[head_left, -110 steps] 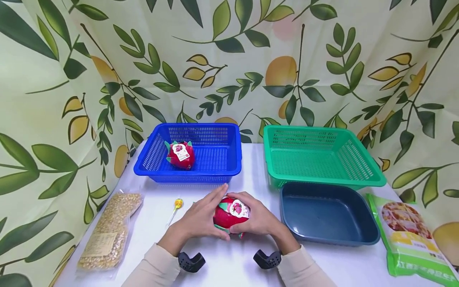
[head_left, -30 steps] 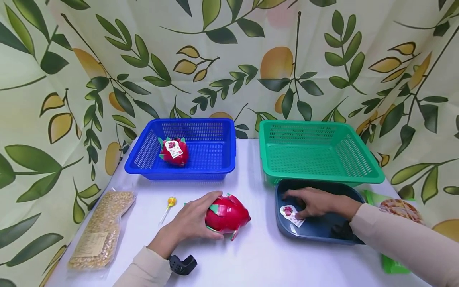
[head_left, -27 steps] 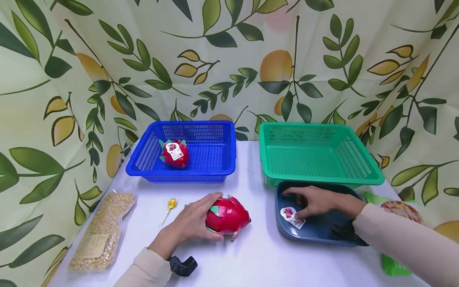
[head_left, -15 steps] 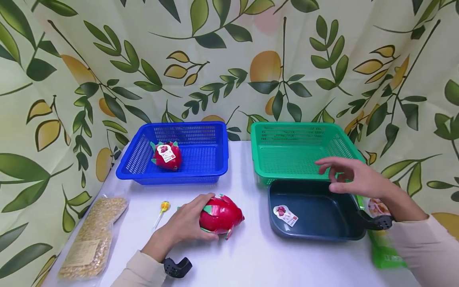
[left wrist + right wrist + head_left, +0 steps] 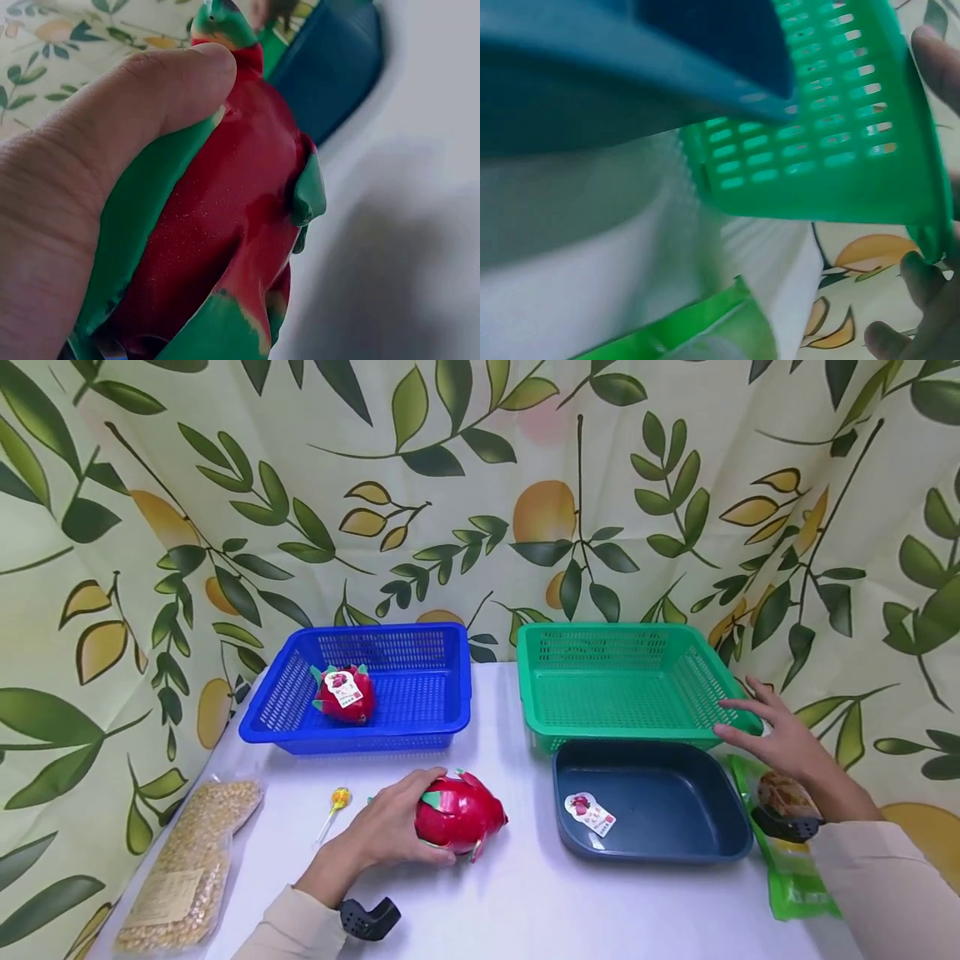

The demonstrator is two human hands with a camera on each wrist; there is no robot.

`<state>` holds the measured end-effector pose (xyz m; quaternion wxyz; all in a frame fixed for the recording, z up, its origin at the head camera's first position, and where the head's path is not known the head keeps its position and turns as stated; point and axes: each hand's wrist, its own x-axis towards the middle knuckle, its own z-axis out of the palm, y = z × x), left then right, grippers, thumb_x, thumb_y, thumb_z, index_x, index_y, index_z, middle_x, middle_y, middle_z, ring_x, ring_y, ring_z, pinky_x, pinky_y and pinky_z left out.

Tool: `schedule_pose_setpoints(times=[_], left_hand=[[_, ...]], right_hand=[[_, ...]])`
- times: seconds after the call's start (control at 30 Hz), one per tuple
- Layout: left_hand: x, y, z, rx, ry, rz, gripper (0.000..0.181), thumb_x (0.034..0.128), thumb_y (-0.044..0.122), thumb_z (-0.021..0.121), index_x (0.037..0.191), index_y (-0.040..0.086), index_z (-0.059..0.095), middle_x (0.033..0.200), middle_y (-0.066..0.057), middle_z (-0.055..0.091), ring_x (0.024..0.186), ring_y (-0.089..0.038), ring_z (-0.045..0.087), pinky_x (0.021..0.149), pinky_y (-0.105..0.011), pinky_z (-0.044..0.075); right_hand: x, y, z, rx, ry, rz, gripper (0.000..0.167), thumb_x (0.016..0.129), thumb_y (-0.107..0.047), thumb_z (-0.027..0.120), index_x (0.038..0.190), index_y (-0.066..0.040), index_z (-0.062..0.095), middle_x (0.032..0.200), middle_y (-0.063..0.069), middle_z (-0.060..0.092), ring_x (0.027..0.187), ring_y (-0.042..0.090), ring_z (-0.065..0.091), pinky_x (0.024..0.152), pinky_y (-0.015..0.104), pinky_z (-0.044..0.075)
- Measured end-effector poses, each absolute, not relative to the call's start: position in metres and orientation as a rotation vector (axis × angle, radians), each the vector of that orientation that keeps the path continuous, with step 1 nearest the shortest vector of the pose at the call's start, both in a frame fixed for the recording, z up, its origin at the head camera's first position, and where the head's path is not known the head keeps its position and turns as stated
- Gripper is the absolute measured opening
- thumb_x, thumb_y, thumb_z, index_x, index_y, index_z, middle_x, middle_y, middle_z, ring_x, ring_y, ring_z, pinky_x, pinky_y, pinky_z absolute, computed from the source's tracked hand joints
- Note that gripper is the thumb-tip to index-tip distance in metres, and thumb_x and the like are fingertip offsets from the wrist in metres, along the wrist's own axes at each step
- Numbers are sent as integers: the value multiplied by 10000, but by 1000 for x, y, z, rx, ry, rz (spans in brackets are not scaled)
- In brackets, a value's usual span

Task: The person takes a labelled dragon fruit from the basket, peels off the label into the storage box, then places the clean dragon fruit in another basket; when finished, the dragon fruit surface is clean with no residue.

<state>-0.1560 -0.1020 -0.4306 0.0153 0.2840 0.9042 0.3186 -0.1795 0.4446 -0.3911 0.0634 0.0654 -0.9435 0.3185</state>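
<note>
On the table, a red dragon fruit [image 5: 459, 814] with green-tipped scales is held by my left hand [image 5: 386, 827], fingers and thumb curved round its left end. In the left wrist view my thumb lies along the fruit [image 5: 225, 187]. A white sticker [image 5: 590, 813] with a fruit picture lies inside the dark blue tub [image 5: 652, 852]. My right hand [image 5: 787, 743] is at the right rim of the green basket [image 5: 622, 727], fingers spread and holding nothing. The right wrist view shows its fingertips beside the basket's [image 5: 817, 187] outer edge.
A blue basket [image 5: 375, 739] at the back left holds another dragon fruit [image 5: 348, 703] with a sticker. A lollipop [image 5: 340, 798] and a bag of corn kernels [image 5: 180, 868] lie at the left. A green food packet [image 5: 798, 881] lies right of the tub, partly under my right arm.
My right hand has left the sticker in the tub and moved right and up to the green basket's edge, its fingers spreading. My left hand stays on the fruit.
</note>
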Motion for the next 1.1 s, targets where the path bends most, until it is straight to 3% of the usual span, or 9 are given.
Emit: schedule_pose_setpoints(times=[0.17, 0.37, 0.5, 0.63, 0.87, 1.1], left_hand=[[-159, -90, -403, 909, 2765, 1026, 975, 596, 515, 870, 1404, 150, 465, 1309, 1, 529, 1168, -236, 520, 750, -371, 561], [-184, -56, -353, 1118, 2737, 1009, 954, 631, 510, 853, 1415, 145, 449, 1302, 2, 526, 1154, -185, 512, 746, -293, 546], [-211, -21, -316, 1260, 2731, 974, 951, 661, 509, 832, 1424, 109, 429, 1328, -38, 516, 1149, -198, 513, 766, -277, 535], [-242, 27, -295, 1263, 2750, 908, 956, 665, 553, 805, 1437, 151, 408, 1339, -18, 485, 1148, -187, 495, 771, -241, 515], [-279, 119, -313, 1100, 2709, 831, 963, 634, 573, 822, 1440, 263, 396, 1250, 40, 394, 1067, -99, 443, 688, -166, 477], [-302, 179, -349, 904, 2708, 649, 928, 637, 560, 829, 1422, 324, 393, 1245, 135, 392, 1050, -32, 408, 681, -167, 467]], right_hand=[[-186, 451, -403, 132, -2989, 877, 624, 971, -374, 563, 1292, 154, 478, 1566, 241, -64, 1278, 648, 128, 840, 746, 274], [-185, 457, -403, 82, -3002, 861, 638, 953, -401, 584, 1246, 161, 519, 1553, 278, 0, 1253, 659, 171, 808, 715, 326], [-186, 457, -400, 99, -2978, 846, 619, 946, -392, 599, 1229, 156, 538, 1552, 279, 33, 1227, 654, 244, 743, 621, 393], [-187, 456, -399, 123, -2979, 846, 601, 943, -384, 608, 1225, 144, 553, 1562, 252, 34, 1203, 646, 291, 682, 485, 404], [-186, 460, -402, 94, -3009, 804, 611, 937, -395, 616, 1215, 146, 557, 1561, 255, 16, 1193, 643, 299, 652, 438, 392], [-193, 465, -403, 113, -3030, 818, 632, 945, -394, 606, 1238, 160, 527, 1561, 253, -22, 1252, 656, 185, 748, 622, 367]])
